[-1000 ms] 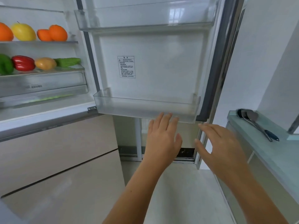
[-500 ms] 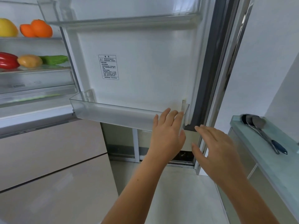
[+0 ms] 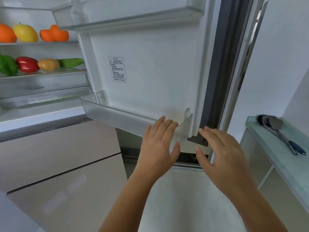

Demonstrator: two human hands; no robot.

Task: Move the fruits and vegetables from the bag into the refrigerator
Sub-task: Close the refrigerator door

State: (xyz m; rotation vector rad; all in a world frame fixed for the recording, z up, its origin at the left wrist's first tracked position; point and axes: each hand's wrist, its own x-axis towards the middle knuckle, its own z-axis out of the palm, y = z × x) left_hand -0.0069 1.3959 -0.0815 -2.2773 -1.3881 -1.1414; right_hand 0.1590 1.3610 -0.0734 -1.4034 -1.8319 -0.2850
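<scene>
Head view, reading left to right: the produce already sits inside the refrigerator. On the upper shelf (image 3: 38,42) I see an orange (image 3: 6,33), a yellow fruit (image 3: 26,33) and two smaller oranges (image 3: 54,34). On the shelf below lie a green pepper (image 3: 7,65), a red pepper (image 3: 27,64), a potato (image 3: 48,64) and a cucumber (image 3: 71,62). No bag shows anywhere in this view.

Next comes the open refrigerator door (image 3: 150,64) with its clear lower door bin (image 3: 120,117). Compared with half a second ago, the shelves have come back into frame and the door's edge has shifted relative to me, so either my head or the door is swinging. My left hand (image 3: 158,144) has gone from hovering under the bin to lying flat against its right corner, grip released, fingers spread, grasping nothing. My right hand (image 3: 220,153) sits just beside the door's dark seal (image 3: 215,81), also released and empty; contact I cannot confirm.

Far right, spoons (image 3: 280,131) rest on the pale surface (image 3: 287,148).

I judge the loading finished and the door about to be pushed shut.
</scene>
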